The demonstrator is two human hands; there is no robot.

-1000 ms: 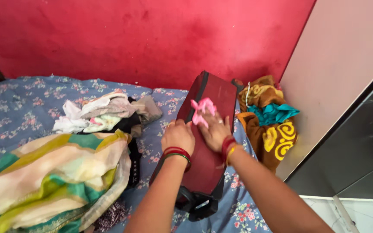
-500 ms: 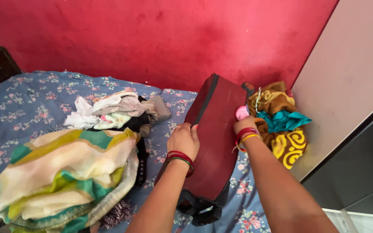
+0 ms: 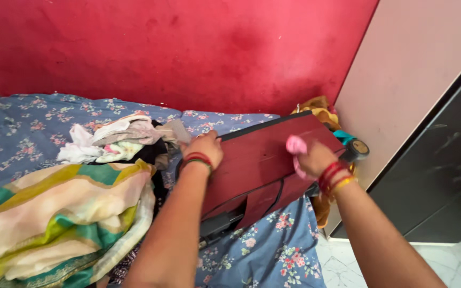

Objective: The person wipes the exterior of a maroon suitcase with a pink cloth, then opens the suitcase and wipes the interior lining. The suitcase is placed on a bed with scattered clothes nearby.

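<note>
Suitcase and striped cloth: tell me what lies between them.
In the head view, a heap of crumpled clothes and the left forearm lie between the suitcase and the striped cloth.

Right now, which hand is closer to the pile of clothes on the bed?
Left. The left hand grips the suitcase edge right beside the pile of clothes; the right hand, holding a pink cloth, is across the suitcase.

Left hand (image 3: 205, 149) grips maroon suitcase (image 3: 265, 160) edge; right hand (image 3: 313, 159) clutches pink cloth (image 3: 295, 145) against it.
</note>
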